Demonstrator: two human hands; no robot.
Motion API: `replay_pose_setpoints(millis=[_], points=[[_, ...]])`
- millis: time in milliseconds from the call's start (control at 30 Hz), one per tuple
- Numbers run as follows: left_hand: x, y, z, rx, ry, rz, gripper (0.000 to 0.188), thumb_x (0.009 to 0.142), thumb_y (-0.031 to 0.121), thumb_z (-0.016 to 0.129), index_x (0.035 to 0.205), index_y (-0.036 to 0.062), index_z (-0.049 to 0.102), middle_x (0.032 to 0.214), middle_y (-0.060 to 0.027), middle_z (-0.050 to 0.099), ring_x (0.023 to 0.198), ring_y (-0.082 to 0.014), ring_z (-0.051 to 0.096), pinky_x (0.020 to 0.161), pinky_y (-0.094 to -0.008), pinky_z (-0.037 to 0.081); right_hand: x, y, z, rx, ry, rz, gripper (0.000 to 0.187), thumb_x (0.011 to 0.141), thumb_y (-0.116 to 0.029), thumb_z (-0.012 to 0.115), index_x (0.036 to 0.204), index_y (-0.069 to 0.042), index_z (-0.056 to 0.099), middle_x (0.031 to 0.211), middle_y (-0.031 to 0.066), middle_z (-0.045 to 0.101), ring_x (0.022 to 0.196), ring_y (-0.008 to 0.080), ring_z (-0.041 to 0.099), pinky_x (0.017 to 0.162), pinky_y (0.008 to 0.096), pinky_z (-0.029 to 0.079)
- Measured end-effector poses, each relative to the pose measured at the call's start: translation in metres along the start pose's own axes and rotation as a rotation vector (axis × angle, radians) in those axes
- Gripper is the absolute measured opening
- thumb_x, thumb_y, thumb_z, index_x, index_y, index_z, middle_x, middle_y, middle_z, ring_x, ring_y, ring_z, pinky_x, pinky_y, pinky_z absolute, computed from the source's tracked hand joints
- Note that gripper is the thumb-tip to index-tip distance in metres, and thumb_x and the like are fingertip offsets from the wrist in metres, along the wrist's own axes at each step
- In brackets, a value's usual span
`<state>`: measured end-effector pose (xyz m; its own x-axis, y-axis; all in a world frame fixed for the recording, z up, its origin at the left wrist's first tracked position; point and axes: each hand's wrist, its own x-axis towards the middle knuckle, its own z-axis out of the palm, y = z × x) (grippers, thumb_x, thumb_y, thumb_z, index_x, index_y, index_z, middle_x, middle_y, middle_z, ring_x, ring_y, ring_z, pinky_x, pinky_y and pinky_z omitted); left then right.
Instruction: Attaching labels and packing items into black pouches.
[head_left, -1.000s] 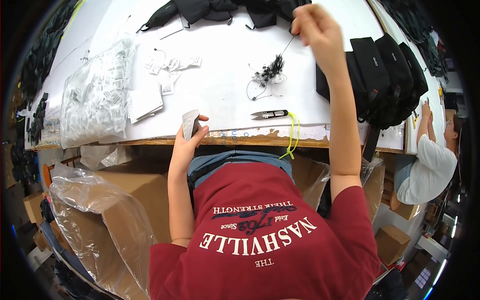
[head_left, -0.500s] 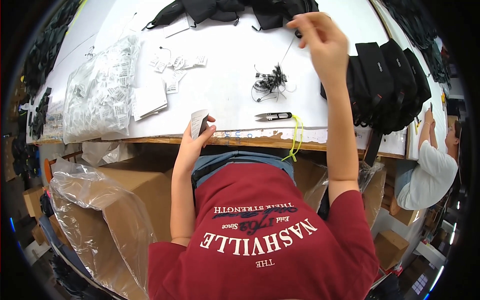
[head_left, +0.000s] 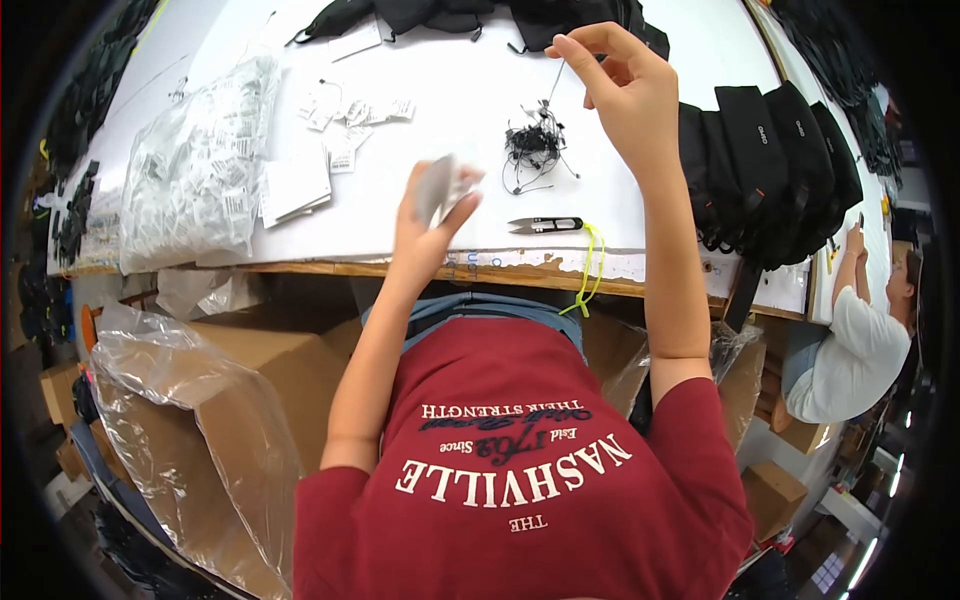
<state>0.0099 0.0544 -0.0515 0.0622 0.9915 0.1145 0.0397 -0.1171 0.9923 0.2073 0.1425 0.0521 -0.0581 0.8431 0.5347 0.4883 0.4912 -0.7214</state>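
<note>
My right hand (head_left: 634,100) is raised over the table, thumb and finger pinching the top of a thin dark string (head_left: 556,82). The string hangs taut down to a tangled bunch of black tag strings (head_left: 535,146) on the white tabletop. My left hand (head_left: 424,232), smeared by motion, grips a folded paper tag (head_left: 434,190) just left of that bunch. Below the bunch lie thread snips (head_left: 546,225) with black handles, a yellow-green cord (head_left: 597,262) looped through them and hanging over the table edge.
A clear bag of white labels (head_left: 195,170) stands at the left, beside a stack of white cards (head_left: 295,190) and loose labels (head_left: 345,125). Black bags (head_left: 755,150) are piled at the right, with more black pouches (head_left: 430,18) at the back. A person (head_left: 850,350) works at far right.
My left hand has moved right and up with the tag, toward the bunch. The right hand has shifted slightly left, holding the string; the tangle beneath has shifted and stretched upward.
</note>
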Motion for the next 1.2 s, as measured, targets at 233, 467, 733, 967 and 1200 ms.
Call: replay_pose_setpoints(millis=[233, 467, 733, 967, 1200], points=[[0.082, -0.043, 0.074, 0.104, 0.04, 0.348, 0.036, 0.082, 0.01, 0.07, 0.109, 0.0065, 0.045, 0.103, -0.0096, 0.063, 0.085, -0.0171, 0.058, 0.074, -0.0291, 0.046, -0.008, -0.006, -0.001, 0.169, -0.061, 0.158, 0.017, 0.089, -0.022, 0.063, 0.086, -0.005, 0.066, 0.082, 0.0047, 0.07, 0.047, 0.0007, 0.044, 0.043, 0.0154, 0.033], [0.078, -0.062, 0.053, 0.259, 0.075, 0.356, 0.027, 0.084, 0.007, 0.067, 0.103, 0.0045, 0.049, 0.082, -0.0112, 0.065, 0.076, -0.0187, 0.062, 0.07, -0.027, 0.047, -0.011, 0.003, -0.041, 0.537, 0.235, 0.322, 0.014, 0.091, -0.015, 0.059, 0.087, -0.001, 0.061, 0.062, -0.0035, 0.047, 0.05, 0.0021, 0.034, 0.048, 0.0178, 0.028], [0.074, -0.041, 0.025, 0.246, 0.142, 0.21, 0.036, 0.085, 0.03, 0.067, 0.106, 0.0028, 0.056, 0.101, -0.0114, 0.057, 0.097, -0.0262, 0.052, 0.085, -0.0341, 0.042, -0.046, 0.0, -0.031, 0.506, 0.071, 0.502, 0.015, 0.085, -0.017, 0.066, 0.089, -0.002, 0.067, 0.063, -0.0072, 0.052, 0.055, -0.0014, 0.038, 0.05, 0.0164, 0.027], [0.023, 0.04, 0.026, -0.138, -0.009, 0.032, 0.018, 0.087, 0.017, 0.065, 0.094, 0.0017, 0.059, 0.086, -0.004, 0.064, 0.084, -0.0092, 0.058, 0.074, -0.0251, 0.046, -0.081, -0.022, 0.014, 0.351, -0.027, 0.377, 0.012, 0.084, -0.014, 0.067, 0.086, -0.002, 0.065, 0.065, -0.0019, 0.056, 0.057, 0.003, 0.045, 0.054, 0.0194, 0.037], [0.01, 0.047, 0.027, -0.025, 0.138, 0.117, 0.015, 0.078, 0.005, 0.071, 0.075, 0.0026, 0.056, 0.067, 0.0008, 0.046, 0.061, -0.0075, 0.038, 0.056, -0.023, 0.032, -0.083, -0.039, 0.023, 0.106, 0.063, 0.18, 0.008, 0.08, -0.009, 0.068, 0.082, -0.003, 0.063, 0.06, 0.0014, 0.052, 0.05, 0.0075, 0.046, 0.046, 0.0216, 0.038]])
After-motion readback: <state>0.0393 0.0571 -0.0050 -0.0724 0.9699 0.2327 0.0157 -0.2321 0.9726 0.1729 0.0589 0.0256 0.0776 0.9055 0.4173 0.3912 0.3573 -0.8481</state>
